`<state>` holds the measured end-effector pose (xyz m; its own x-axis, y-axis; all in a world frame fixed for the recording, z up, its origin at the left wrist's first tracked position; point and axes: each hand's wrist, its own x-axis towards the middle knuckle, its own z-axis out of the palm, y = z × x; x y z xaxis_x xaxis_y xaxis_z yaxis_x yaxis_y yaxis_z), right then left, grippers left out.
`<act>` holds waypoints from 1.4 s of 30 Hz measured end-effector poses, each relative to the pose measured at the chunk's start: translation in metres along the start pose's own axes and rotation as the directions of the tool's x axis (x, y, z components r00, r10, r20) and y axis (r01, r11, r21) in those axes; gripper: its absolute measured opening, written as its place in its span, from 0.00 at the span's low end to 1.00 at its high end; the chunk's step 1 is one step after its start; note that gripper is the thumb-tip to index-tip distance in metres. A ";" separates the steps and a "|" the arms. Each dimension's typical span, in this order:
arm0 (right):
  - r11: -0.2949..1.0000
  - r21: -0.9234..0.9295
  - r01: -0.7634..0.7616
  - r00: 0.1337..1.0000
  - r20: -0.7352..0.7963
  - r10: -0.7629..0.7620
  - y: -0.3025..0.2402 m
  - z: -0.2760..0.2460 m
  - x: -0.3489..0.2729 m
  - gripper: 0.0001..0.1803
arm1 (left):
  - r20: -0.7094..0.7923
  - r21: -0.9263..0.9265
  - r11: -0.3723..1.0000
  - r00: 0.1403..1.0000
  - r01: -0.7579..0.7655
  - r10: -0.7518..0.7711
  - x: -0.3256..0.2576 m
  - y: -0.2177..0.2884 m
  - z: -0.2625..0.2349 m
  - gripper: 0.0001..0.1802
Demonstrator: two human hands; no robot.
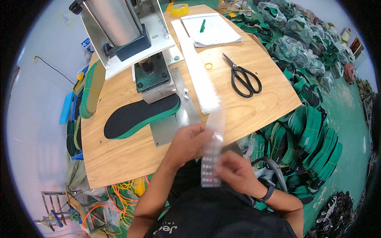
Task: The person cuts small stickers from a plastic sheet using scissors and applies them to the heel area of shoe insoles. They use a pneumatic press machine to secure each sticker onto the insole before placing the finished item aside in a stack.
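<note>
A narrow translucent strip of small printed labels [211, 156] hangs over the table's near edge, in front of my body. My left hand [189, 142] pinches it near the middle, thumb and fingers closed on its left side. Lower down, my right hand [236, 169] has its fingers curled at the strip's right edge, slightly blurred. The strip's upper end lies by a long white strip stack [194, 67] on the table. To the left, a black and green insole [137, 117] lies with its right end under the press head [152, 79], partly on a metal plate [184, 97].
Black-handled scissors [242, 77] and a yellow rubber band [208, 66] lie on the wooden table [270, 107]. Behind are a paper pad [214, 29], a green pen [203, 25] and a tape roll [179, 9]. Insole bundles [309, 127] crowd the right; more insoles [92, 89] stand left.
</note>
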<state>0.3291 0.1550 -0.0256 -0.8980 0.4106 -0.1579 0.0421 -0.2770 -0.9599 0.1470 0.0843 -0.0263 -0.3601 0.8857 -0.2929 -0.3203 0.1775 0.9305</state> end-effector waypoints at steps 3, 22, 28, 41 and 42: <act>0.735 -0.534 0.418 0.908 0.271 -0.319 -0.001 -0.017 0.004 0.07 | -0.120 -0.169 0.982 0.990 -0.089 0.069 -0.013 -0.004 0.010 0.09; 0.031 -0.996 -0.085 0.843 -0.089 -0.531 -0.051 -0.139 0.180 0.17 | -0.160 -0.177 0.965 0.973 -0.194 0.167 -0.052 -0.023 -0.027 0.11; 0.702 -0.710 0.044 0.846 -0.348 -0.405 -0.063 -0.151 0.156 0.22 | -0.228 -0.222 0.953 0.961 -0.207 0.156 -0.046 -0.019 -0.024 0.10; 0.930 0.282 0.234 0.930 -0.345 -0.130 -0.019 0.012 0.053 0.32 | -0.105 -0.147 0.950 0.959 -0.276 0.263 -0.033 -0.001 0.009 0.17; 0.926 0.271 0.264 0.917 -0.367 -0.154 -0.021 0.016 0.055 0.32 | -0.086 -0.151 0.956 0.966 -0.253 0.242 -0.033 -0.005 0.008 0.16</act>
<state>0.2717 0.1693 -0.0100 -0.6697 0.7381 -0.0818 -0.3165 -0.3833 -0.8677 0.1674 0.0577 -0.0200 -0.5014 0.8618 -0.0765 -0.3471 -0.1193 0.9302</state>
